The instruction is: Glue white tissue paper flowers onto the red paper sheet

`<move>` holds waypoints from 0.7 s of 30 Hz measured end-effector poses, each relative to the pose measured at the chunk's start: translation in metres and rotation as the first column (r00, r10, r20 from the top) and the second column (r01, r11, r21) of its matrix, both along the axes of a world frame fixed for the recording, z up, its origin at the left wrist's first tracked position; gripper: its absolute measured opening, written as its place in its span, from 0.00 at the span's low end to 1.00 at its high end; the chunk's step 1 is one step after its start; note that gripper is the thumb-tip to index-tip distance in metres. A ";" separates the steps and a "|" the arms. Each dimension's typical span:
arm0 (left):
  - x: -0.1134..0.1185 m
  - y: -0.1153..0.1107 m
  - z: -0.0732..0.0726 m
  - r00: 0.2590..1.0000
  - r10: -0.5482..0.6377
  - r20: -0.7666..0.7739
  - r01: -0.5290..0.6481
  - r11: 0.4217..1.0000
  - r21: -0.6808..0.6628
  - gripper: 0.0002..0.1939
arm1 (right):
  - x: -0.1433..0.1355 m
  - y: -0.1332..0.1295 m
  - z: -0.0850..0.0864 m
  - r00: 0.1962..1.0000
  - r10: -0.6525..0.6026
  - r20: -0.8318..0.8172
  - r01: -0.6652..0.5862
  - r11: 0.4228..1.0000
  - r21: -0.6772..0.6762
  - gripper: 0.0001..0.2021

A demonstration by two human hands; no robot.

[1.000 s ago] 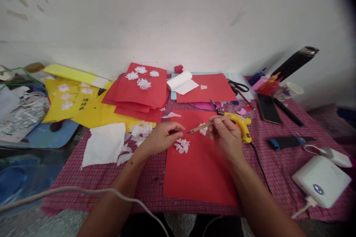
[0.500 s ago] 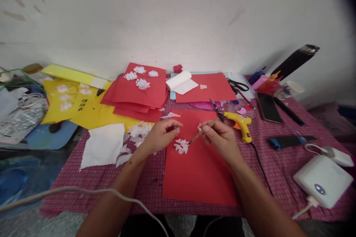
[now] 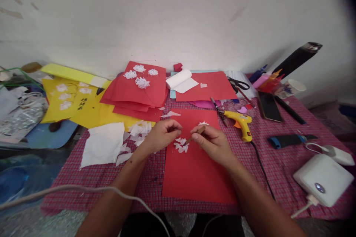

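A red sheet (image 3: 194,177) lies on the checked cloth in front of me. On it sits a small cluster of white paper petals (image 3: 181,146); part of a second white flower (image 3: 204,123) shows behind my right hand. My right hand (image 3: 213,143) is closed around a thin brown stick (image 3: 200,130), its lower tip at the petals' right edge. My left hand (image 3: 164,136) hovers at the sheet's left side, thumb and fingers curled close together; anything between them is too small to make out.
Torn white scraps (image 3: 139,131) and a white tissue (image 3: 102,144) lie left. A yellow glue gun (image 3: 239,121) with its cord is right of the sheet. Red papers with white flowers (image 3: 150,94) and a paper roll (image 3: 179,79) are behind. A cable (image 3: 111,189) crosses the lower left.
My right hand has moved slightly left, and the stick's top has swung left with its tip still at the petals. The second flower shows more. My left hand has barely moved.
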State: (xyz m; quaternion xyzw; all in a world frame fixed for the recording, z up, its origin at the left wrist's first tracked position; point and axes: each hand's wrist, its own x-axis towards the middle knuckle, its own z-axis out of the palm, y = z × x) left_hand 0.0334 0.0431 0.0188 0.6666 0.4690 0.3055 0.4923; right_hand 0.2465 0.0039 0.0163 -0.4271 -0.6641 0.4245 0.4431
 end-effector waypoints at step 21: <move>-0.011 -0.001 0.007 0.974 -0.206 -0.099 0.201 0.978 -0.062 0.05 | 0.001 0.003 0.000 0.998 -0.006 -0.061 0.007 1.000 0.026 0.10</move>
